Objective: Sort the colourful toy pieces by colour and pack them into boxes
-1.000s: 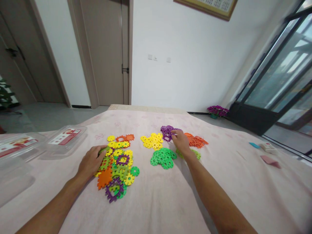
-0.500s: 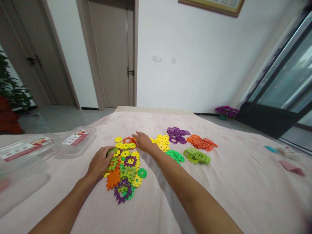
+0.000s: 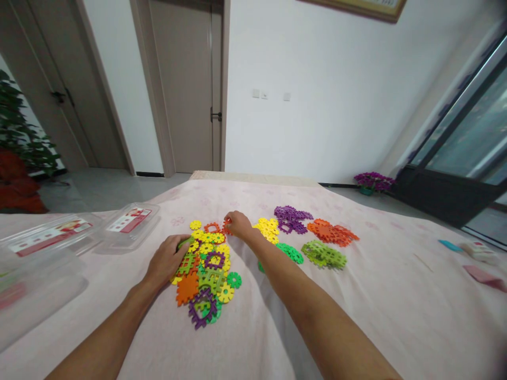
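Observation:
A mixed pile of plastic interlocking building pieces (image 3: 212, 282), in yellow, orange, purple and green, lies in front of me. My left hand (image 3: 168, 258) is at the pile's left edge, its fingers curled round a light-green piece (image 3: 184, 243). At the far end of the pile my right hand (image 3: 238, 224) pinches an orange building piece (image 3: 227, 226), mostly covered by the fingers. Another orange square frame (image 3: 212, 228) lies just left of it. An orange square piece (image 3: 187, 288) and a purple square frame (image 3: 203, 309) lie at the near end.
Sorted heaps lie to the right: yellow (image 3: 268, 230), purple (image 3: 291, 219), orange (image 3: 332, 233), green (image 3: 290, 253) and light green (image 3: 324, 254). Clear plastic boxes (image 3: 130, 227) stand at the left. A pink cloth (image 3: 485, 276) and a blue item (image 3: 450, 245) lie far right.
My right hand has closed its fingers on an orange piece and drawn it slightly right, apart from the orange frame. My left hand stays at the pile. The view has shifted slightly.

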Demonstrator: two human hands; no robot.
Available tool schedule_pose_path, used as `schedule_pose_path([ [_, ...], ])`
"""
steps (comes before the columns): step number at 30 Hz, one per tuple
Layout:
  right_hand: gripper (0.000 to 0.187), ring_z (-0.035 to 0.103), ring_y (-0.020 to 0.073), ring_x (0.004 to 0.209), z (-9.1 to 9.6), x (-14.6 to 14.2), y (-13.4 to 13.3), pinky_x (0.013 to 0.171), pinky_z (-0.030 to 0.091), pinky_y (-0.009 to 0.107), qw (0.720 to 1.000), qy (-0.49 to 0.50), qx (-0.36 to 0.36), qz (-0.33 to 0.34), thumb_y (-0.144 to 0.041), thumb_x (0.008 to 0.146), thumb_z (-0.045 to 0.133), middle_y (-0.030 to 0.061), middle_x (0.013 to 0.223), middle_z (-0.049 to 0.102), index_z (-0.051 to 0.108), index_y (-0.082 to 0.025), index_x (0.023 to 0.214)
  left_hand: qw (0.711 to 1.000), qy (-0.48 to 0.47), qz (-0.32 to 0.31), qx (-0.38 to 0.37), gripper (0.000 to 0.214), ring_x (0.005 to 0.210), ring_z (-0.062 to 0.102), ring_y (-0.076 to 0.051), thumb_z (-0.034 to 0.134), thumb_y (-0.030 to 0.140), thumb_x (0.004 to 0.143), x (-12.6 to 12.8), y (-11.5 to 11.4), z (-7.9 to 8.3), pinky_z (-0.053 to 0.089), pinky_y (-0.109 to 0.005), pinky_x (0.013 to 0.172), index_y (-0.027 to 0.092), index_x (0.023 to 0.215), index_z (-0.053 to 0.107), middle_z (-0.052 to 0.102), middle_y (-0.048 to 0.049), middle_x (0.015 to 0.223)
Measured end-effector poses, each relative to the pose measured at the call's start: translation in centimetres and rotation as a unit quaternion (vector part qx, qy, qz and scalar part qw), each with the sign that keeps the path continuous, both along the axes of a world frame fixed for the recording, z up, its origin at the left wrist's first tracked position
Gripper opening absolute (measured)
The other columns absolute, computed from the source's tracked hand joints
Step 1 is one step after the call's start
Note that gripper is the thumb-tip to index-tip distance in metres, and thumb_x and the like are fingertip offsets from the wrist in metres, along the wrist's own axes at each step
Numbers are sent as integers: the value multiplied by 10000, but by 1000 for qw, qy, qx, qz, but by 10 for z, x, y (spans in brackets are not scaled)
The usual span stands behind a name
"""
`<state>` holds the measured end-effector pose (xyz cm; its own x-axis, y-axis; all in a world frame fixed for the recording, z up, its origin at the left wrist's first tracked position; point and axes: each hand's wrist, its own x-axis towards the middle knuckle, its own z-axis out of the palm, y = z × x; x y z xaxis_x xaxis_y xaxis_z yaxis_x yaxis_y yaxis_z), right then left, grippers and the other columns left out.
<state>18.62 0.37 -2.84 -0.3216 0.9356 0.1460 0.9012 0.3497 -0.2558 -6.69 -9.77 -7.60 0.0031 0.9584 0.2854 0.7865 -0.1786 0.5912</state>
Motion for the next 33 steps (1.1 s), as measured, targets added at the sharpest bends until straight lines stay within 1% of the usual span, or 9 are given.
schedule_pose_path([
  [5, 348, 686, 179, 1003, 9, 58, -19, 880, 494, 252, 992, 112, 51, -37, -191, 921, 556, 65, 1128, 754, 695, -182, 1240, 998, 55, -24, -8, 568, 1350, 515, -268, 332, 524, 978, 2, -1, 2, 350, -448, 1154, 200, 1383, 565, 601, -93, 1435],
  [9, 381, 695, 189, 984, 22, 153, -35, 875, 493, 255, 977, 131, 78, -148, -176, 872, 583, 82, 1096, 764, 714, -145, 1228, 994, 93, -60, -6, 592, 1382, 501, -256, 305, 545, 985, 3, -1, 2, 335, -442, 1171, 221, 1420, 543, 572, -75, 1488],
  [13, 364, 686, 221, 1073, 35, 251, -54, 909, 489, 277, 934, 106, 83, -330, -243, 897, 564, 120, 1152, 748, 729, -139, 1205, 993, 98, -64, 1, 595, 1398, 494, -236, 284, 547, 989, 5, -2, 0, 336, -422, 1180, 235, 1416, 556, 564, -55, 1504],
  [17, 459, 620, 294, 1220, 43, 296, -80, 1013, 459, 376, 905, 80, 83, -409, -224, 897, 548, 216, 1291, 671, 648, -77, 1320, 992, 102, -68, 5, 609, 1391, 502, -225, 250, 535, 990, 6, -1, -1, 337, -409, 1184, 218, 1408, 560, 581, -59, 1485],
  [20, 441, 609, 259, 1235, 43, 276, -103, 1055, 443, 371, 914, 112, 123, -370, -173, 893, 500, 165, 1304, 672, 664, -129, 1299, 992, 102, -71, 11, 622, 1382, 512, -221, 219, 521, 989, 5, 0, -3, 352, -398, 1176, 205, 1402, 561, 589, -65, 1475],
  [24, 332, 678, 201, 1059, 32, 191, -148, 986, 499, 345, 962, 207, 106, -143, -169, 884, 504, 67, 1145, 745, 731, -194, 1125, 994, 93, -62, 9, 637, 1376, 511, -226, 187, 505, 997, 4, 1, -7, 336, -415, 1188, 173, 1410, 541, 585, -95, 1473],
  [27, 349, 684, 193, 1011, 14, 119, -188, 939, 517, 337, 977, 209, 47, 0, -189, 890, 558, 69, 1181, 729, 689, -208, 1212, 996, 79, -39, 6, 621, 1388, 498, -232, 208, 493, 991, 6, 2, -8, 326, -420, 1191, 168, 1403, 540, 572, -114, 1485],
  [30, 301, 643, 232, 1129, -4, 67, -221, 996, 483, 364, 989, 137, 2, 52, -275, 946, 577, 112, 1241, 700, 671, -195, 1220, 999, 38, -4, -4, 622, 1403, 481, -244, 228, 494, 983, 9, 1, -4, 328, -433, 1189, 160, 1415, 525, 559, -136, 1491],
  [33, 354, 565, 284, 1251, -16, 44, -237, 1073, 425, 431, 996, 56, 12, 74, -328, 946, 605, 134, 1340, 647, 635, -201, 1275, 1000, 10, 0, -1, 646, 1389, 495, -251, 258, 551, 970, 8, -10, 2, 400, -427, 1140, 173, 1408, 545, 570, -150, 1467],
])
